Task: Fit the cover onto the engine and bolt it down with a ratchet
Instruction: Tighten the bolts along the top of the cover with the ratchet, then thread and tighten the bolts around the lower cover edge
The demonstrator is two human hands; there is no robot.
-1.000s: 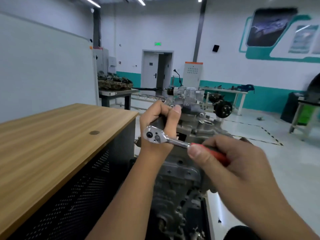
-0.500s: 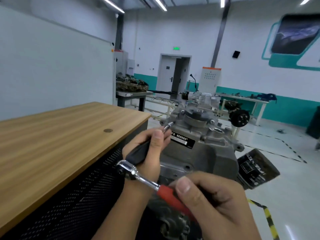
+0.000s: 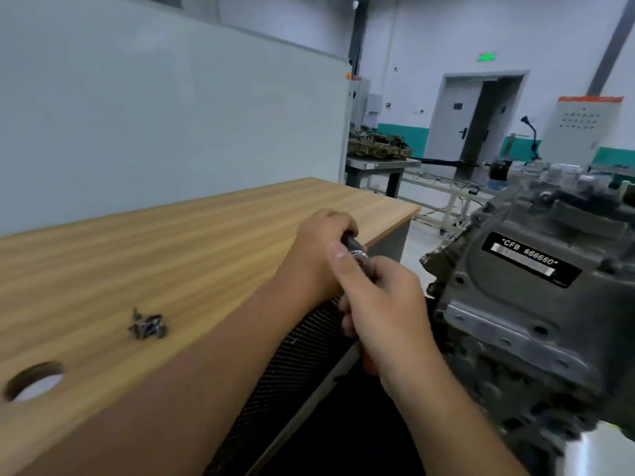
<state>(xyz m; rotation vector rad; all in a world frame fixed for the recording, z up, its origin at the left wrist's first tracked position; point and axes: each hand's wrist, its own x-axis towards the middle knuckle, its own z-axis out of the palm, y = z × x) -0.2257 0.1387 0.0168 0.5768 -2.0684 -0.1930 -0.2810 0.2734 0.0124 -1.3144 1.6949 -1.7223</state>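
Ratchet gripped between both hands, left and right, left of engine.

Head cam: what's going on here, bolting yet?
Not yet. Both hands are off the engine, held over the edge of the wooden bench. The left hand grips a dark socket or extension piece, and the right hand holds the ratchet against it. A small pile of bolts lies on the bench.
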